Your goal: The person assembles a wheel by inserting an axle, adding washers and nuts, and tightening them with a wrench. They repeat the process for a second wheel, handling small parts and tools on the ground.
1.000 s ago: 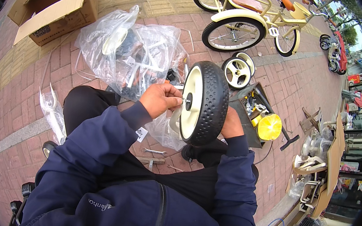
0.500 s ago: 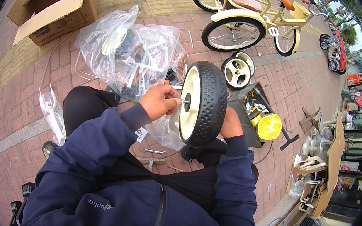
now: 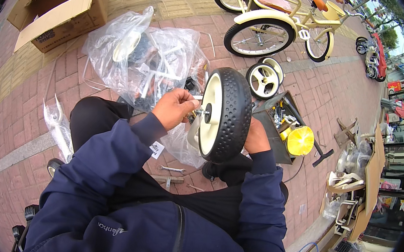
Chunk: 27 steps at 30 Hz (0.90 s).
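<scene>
An upright wheel (image 3: 230,122) with a knobbly black tyre and a cream rim is held in front of me. My right hand (image 3: 258,137) grips it from the right; most of its fingers are hidden behind the tyre. A short metal axle end (image 3: 202,112) sticks out of the black hub toward the left. Just left of this axle end, my left hand (image 3: 173,108) is closed in a pinch, thumb against forefinger. Whatever lies between those fingertips is too small to name.
Beyond my hands lies a clear plastic bag (image 3: 171,45) of parts. Two cream wheels (image 3: 262,81) lie beside an open toolbox (image 3: 269,127) with a yellow round object (image 3: 300,141). A wrench (image 3: 171,169) rests near my legs. A cardboard box (image 3: 71,17) and a cream tricycle (image 3: 260,31) stand farther off.
My left hand has drawn back slightly left and up from the axle end, still pinched. The wheel and my right hand have shifted very slightly left.
</scene>
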Motion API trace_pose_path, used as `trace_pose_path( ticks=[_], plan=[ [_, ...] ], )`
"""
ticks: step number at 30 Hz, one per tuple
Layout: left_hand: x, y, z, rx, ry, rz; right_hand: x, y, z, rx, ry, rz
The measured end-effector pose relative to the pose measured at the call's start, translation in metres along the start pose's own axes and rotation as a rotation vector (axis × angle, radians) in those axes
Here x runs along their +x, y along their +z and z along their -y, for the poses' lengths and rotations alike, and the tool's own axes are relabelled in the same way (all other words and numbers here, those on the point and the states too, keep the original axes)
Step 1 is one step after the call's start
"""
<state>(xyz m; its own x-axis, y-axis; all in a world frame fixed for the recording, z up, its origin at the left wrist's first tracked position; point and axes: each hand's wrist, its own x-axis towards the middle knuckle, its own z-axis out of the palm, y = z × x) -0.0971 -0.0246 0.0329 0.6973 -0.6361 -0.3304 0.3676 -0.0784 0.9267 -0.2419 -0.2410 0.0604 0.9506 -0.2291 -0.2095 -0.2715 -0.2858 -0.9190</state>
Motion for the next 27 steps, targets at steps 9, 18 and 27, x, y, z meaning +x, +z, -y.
trace_pose_path(
  ticks=[9, 18, 27],
  plan=[
    [0.0064, -0.0040, 0.0071, 0.109, 0.225, 0.069, -0.0001, 0.0030, 0.0000, 0.118, 0.031, -0.007],
    [-0.0001, -0.0006, 0.0043, 0.118, 0.235, 0.097, 0.0018, 0.0035, -0.0026, 0.026, 0.033, -0.030],
    [0.0011, -0.0027, 0.0049, 0.190, 0.199, 0.101, 0.0025, 0.0053, -0.0031, 0.055, 0.009, -0.042]
  ],
)
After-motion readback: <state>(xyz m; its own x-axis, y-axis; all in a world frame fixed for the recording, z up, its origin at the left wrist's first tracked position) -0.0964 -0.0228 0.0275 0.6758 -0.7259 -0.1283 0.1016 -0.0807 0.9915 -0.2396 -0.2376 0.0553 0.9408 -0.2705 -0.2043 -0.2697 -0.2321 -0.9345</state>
